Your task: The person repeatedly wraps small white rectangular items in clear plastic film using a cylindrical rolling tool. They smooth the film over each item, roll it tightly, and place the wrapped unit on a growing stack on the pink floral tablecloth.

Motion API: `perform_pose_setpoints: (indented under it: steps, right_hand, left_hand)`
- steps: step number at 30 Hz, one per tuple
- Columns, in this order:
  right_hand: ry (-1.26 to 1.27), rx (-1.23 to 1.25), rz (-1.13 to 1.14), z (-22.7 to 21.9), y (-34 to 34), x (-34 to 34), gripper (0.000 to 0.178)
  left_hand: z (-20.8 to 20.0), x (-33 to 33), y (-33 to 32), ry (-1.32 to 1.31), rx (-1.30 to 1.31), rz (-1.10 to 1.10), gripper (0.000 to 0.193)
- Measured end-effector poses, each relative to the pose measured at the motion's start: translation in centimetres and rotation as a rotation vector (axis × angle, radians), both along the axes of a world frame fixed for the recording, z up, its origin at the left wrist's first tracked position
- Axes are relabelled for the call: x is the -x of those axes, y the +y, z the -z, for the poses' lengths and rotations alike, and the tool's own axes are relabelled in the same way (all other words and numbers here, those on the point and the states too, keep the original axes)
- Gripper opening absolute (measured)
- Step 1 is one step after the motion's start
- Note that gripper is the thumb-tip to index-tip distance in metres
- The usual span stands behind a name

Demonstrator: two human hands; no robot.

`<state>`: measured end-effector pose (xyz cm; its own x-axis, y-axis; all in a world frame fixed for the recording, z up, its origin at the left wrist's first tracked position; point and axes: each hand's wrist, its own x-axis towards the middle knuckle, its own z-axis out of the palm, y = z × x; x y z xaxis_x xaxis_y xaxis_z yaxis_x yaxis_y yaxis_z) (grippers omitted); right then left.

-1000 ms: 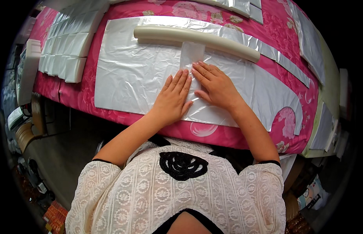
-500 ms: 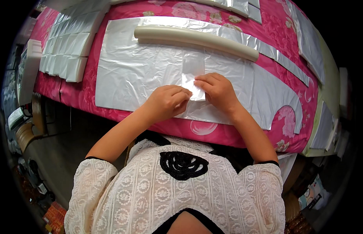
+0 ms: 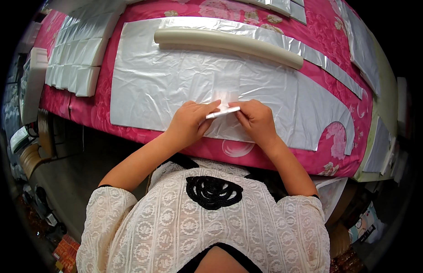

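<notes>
The small clear plastic bag [image 3: 226,98] lies flat on the big silvery plastic sheet [image 3: 166,86], just nearer the person than the middle of the long cream foam tube [image 3: 229,43], and its near edge is being rolled or folded into a narrow strip. The left hand [image 3: 188,123] pinches the left end of that strip between thumb and fingertips, fingers closed on it. The right hand [image 3: 257,120] grips the right end the same way, knuckles curled. The two hands sit close together with the strip bridging them, well short of the tube.

To do this fold well, it seems wise to keep both ends level, so the roll runs parallel to the tube rather than skewing. Even tension from both sides should stop the thin film from bunching in the middle. Pressing down against the sheet as the roll advances would likely push air out and keep the crease tight. The film looks slippery and prone to springing open, so a firm pinch matters.

Far left of the tube, stacked white folded pieces [image 3: 77,50] rest on the pink flowered surface [image 3: 338,132].
</notes>
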<state>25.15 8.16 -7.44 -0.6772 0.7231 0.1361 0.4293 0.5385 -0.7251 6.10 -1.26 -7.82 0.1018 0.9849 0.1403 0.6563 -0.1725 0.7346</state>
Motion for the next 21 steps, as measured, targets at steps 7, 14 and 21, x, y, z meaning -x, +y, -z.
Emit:
perform_pose_setpoints:
  steps: [7, 14, 21]
  right_hand:
    - [-0.209, 0.478, 0.232, -1.6, 2.3, 2.1, 0.024]
    - [-0.295, 0.607, 0.208, -1.7, 3.5, 2.5, 0.031]
    - [-0.326, 0.553, 0.187, -1.2, 3.7, 2.5, 0.031]
  left_hand:
    - [-1.2, -0.5, 3.8, -0.227, 0.375, -0.360, 0.058]
    - [-0.9, -0.7, 3.7, 0.178, -0.155, -0.177, 0.061]
    - [1.0, -2.6, 4.3, 0.477, -0.056, 0.043, 0.086]
